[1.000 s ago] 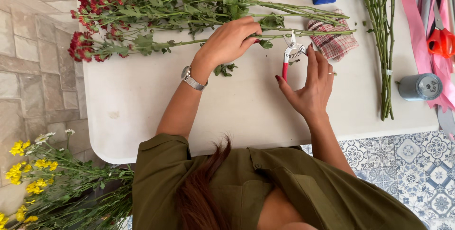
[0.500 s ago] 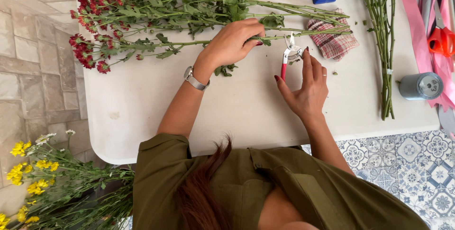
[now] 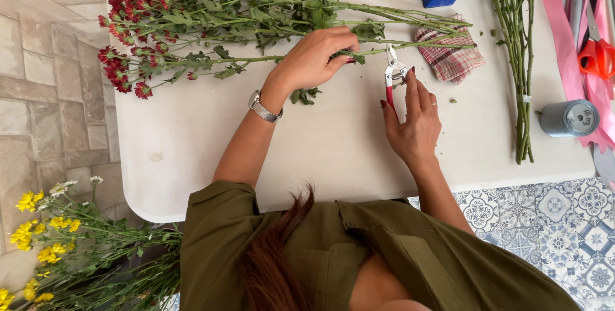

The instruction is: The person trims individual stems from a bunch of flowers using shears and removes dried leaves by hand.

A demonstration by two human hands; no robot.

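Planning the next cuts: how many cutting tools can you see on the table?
2. Red-handled pruning shears in the right hand, at a flower stem; orange-handled scissors on the pink ribbon, far right. Others may be hidden.

Left hand [image 3: 317,58]: arm extended forward across the body, wrist bent, fingers curled closed in a grip. Right hand [image 3: 413,122]: forearm angled inward, palm down, fingers extended forward and closed in a grip.
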